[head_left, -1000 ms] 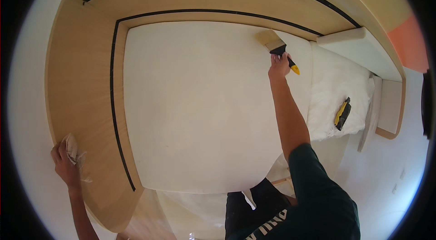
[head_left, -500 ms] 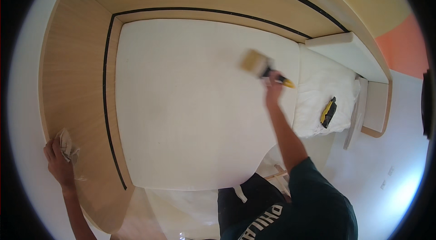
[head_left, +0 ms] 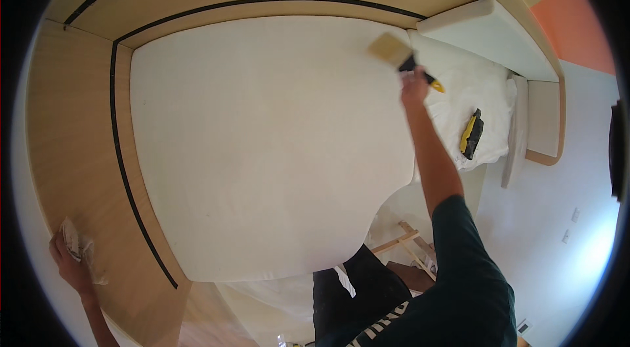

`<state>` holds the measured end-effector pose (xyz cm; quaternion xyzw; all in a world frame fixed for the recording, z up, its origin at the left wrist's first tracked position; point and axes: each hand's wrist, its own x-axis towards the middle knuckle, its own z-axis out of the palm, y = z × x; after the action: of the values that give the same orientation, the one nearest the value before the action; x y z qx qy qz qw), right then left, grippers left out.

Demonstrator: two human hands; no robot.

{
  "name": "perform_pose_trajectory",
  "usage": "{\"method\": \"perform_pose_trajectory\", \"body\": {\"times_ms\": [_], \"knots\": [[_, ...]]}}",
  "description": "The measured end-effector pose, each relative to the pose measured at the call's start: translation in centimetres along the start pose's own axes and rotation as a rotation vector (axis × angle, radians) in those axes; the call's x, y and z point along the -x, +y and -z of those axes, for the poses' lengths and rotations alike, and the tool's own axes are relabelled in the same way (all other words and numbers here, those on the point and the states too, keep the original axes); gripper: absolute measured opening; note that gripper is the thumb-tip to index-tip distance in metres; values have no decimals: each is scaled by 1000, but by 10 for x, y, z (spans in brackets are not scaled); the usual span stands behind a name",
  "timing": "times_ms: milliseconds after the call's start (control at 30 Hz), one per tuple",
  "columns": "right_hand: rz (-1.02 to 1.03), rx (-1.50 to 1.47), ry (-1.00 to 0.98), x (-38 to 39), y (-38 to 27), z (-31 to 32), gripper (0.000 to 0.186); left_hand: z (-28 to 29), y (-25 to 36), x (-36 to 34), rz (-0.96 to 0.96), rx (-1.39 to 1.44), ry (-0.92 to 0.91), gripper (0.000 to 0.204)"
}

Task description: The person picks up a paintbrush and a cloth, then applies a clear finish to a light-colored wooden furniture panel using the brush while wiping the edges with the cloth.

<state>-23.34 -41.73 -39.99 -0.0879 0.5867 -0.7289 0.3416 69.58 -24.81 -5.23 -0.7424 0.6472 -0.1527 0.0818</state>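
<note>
A wide, pale-bristled paintbrush with a black-and-yellow handle point(head_left: 398, 55) is gripped by the right hand point(head_left: 415, 86) at the large white panel's point(head_left: 262, 143) upper right edge; a crumpled white rag point(head_left: 73, 246) is clutched by the left hand point(head_left: 65, 261) on the light wooden frame point(head_left: 72, 143) left of the panel. Paint could be smeared onto the frame if the edge is overrun.

Room under renovation or painting. Evidence: large white panel point(head_left: 262, 143) framed by pale wood cabinetry point(head_left: 72, 150) with black seams at left and top of frame; white drop cloth point(head_left: 472, 94) at right; wooden ladder or trestle point(head_left: 410, 252) at lower centre; orange wall patch point(head_left: 577, 25) at upper right.
</note>
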Motion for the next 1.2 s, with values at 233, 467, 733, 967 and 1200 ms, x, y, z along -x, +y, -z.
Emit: {"method": "perform_pose_trajectory", "body": {"times_ms": [233,467,733,967,1200], "knots": [[37,205,-262,22,103,-115,17,-1,-16,4,-17,-63,48,65],[-769,342,-1222,370,94,-178,38,6,-12,14,-7,-61,-7,61],[-149,-85,202,163,-19,185,24,-3,-12,-2,-29,-114,13,58],[-747,246,-396,332,-13,28,27,11,-23,17,-47,-80,-13,57],[-184,79,253,211,49,54,30,10,7,-4,-68,-18,6,54]]}}
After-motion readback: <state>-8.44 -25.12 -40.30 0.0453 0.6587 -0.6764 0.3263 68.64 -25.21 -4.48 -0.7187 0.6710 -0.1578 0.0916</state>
